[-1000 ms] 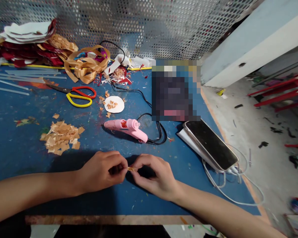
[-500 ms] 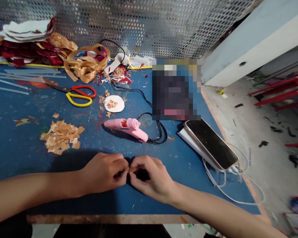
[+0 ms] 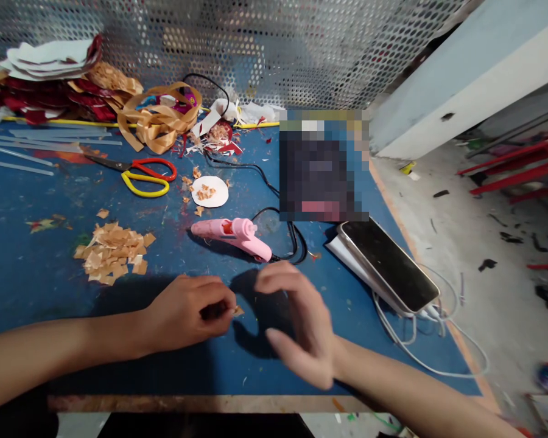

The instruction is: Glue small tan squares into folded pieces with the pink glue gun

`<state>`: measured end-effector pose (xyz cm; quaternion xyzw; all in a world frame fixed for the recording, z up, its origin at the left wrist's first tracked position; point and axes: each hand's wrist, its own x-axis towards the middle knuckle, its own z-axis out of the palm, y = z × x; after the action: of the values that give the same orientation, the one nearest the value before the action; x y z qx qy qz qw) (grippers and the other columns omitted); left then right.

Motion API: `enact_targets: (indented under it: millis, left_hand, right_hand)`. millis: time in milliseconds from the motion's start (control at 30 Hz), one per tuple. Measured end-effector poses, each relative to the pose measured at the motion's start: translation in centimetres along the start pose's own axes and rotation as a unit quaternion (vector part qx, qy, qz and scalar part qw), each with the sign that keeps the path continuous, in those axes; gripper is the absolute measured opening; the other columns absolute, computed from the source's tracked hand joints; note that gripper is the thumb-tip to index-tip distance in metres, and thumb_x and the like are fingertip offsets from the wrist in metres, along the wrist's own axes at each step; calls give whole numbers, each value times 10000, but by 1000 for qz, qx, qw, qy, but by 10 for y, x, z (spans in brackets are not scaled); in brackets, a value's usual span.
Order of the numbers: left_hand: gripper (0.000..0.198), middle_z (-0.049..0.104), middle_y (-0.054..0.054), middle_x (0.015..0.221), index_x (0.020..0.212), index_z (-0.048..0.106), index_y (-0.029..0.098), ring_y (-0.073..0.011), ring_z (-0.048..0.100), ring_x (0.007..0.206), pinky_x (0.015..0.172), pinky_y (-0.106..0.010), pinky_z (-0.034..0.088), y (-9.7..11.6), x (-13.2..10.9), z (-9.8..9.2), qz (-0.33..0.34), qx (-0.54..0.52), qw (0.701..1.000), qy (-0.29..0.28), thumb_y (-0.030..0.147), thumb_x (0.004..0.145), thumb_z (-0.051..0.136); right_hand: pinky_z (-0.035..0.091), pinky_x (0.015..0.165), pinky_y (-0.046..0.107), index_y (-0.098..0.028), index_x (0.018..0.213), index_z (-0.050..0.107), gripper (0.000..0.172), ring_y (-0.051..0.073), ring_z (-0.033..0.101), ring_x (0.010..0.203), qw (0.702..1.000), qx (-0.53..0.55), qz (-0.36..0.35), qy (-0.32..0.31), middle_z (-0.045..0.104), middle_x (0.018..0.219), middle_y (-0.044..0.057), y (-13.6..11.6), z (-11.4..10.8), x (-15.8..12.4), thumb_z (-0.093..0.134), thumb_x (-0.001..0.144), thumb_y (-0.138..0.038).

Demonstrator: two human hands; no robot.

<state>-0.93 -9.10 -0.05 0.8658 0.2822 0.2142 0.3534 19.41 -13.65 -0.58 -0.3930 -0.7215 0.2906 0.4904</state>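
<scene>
Tan scrap (image 3: 238,311), pinched by left hand (image 3: 187,311), seemingly points its long axis rightward; right hand (image 3: 315,328) spread.

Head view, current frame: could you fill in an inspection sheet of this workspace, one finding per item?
Surface: blue, stained table top; a pixelated patch hides part.
Work items: small tan piece; pile of tan squares; white oval bearing crumpled tan bits.
Clutter: pink glue gun, scissors, tangled tan ribbon, phone.
Hands: left hand pinches the small tan piece; right hand open, blurred, apart from it.
Cables: black cord looped beside the glue gun; white cable at the phone's near end, looping to the table's right edge.
Surroundings: perforated metal panel behind; pale pillar and littered floor rightward.
</scene>
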Motion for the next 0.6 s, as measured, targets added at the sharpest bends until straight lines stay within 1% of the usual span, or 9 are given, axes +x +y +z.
enact_targets:
  millis: [33,67,100,133,200,233,300,433,600]
  left_hand:
    - [96,606,33,665,774,618,164,-52,527,522,525,-137,402,0,1,-2,-17,-21,1000,-4,161,846,555]
    - [94,599,37,657,771,621,164,-46,511,509,515,-132,393,0,1,-3,-29,-35,999,-5,167,847,565]
    - [92,594,39,653,773,625,162,-43,501,503,509,-130,387,0,1,-3,-36,-44,998,-6,171,847,572]
    - [90,591,39,652,774,629,160,-42,496,502,508,-130,384,0,1,-3,-38,-49,998,-6,173,848,577]
    - [90,588,38,651,774,632,157,-45,498,510,517,-132,386,-1,1,-2,-32,-54,998,-6,169,847,581]
    - [89,589,38,652,774,633,156,-46,500,513,523,-134,387,-1,0,-2,-27,-54,998,-5,164,846,581]
    - [86,594,38,654,773,632,156,-46,501,512,525,-137,385,-2,-1,-1,-18,-53,998,-2,151,841,579]
    - [68,615,37,671,785,630,160,-52,519,525,541,-145,394,-4,-2,2,-3,-44,999,1,147,832,583]
    - [82,625,43,680,781,626,171,-57,534,542,559,-159,398,-5,-3,3,16,-16,1000,9,128,829,575]
  right_hand:
    - [446,703,366,-220,1003,499,304,211,530,820,999,8,-7,44,518,885,49,0,-3,0,503,700,-199]
    - [424,697,372,-223,958,513,261,209,501,805,997,-4,-13,74,479,854,42,0,-5,0,489,700,-192]
    - [404,682,368,-224,909,526,210,201,477,780,996,-31,-15,88,447,821,31,0,-6,0,489,706,-181]
    - [390,671,363,-223,874,539,169,195,461,765,995,-64,-16,80,431,805,26,0,-6,0,507,714,-179]
    - [385,672,357,-217,839,573,120,185,460,765,991,-129,-22,34,437,810,22,-1,-3,0,563,724,-183]
    - [387,678,353,-214,832,587,111,182,467,773,988,-154,-27,17,448,820,21,-1,-1,0,591,726,-182]
    - [395,701,346,-207,819,605,104,176,485,803,982,-183,-37,2,473,856,23,-2,4,0,630,725,-171]
    - [406,753,337,-204,781,624,87,179,514,874,981,-189,-34,-7,518,936,35,-1,9,0,653,732,-138]
    - [419,780,338,-210,769,640,87,184,529,902,983,-179,-32,-22,553,975,42,0,10,-1,636,752,-125]
